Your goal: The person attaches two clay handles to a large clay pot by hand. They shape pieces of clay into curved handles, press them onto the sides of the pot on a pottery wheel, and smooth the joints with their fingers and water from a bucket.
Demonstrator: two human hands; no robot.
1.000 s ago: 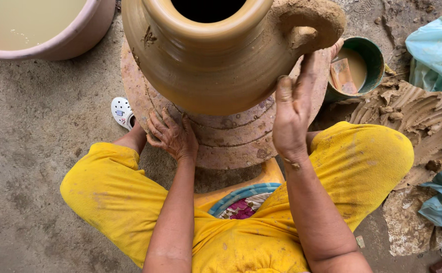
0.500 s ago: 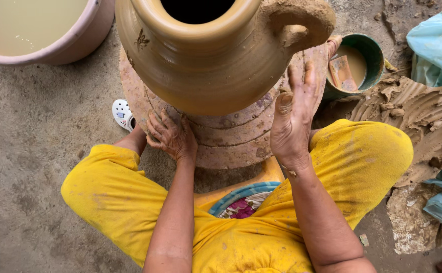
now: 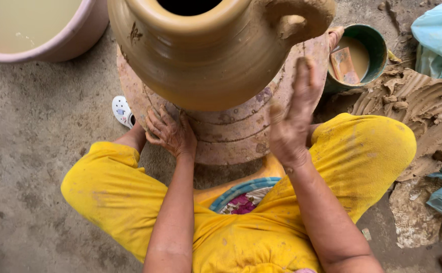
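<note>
While one clay jar [image 3: 206,55] stands on one wheel [image 3: 231,136], left hand [image 3: 170,132] fingers spread, right hand [image 3: 294,119] fingers together.

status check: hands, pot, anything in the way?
Left hand flat on the wheel under the pot. Right hand open beside the pot's wall; contact unclear. Green bucket by the wheel.

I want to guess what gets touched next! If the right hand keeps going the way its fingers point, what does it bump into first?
Probably the big clay pot. The right hand is open, fingers pointing up and away, right beside the pot's lower side and the round stand under it. Depth is hard to judge, so it might slide past toward the handle.
</note>
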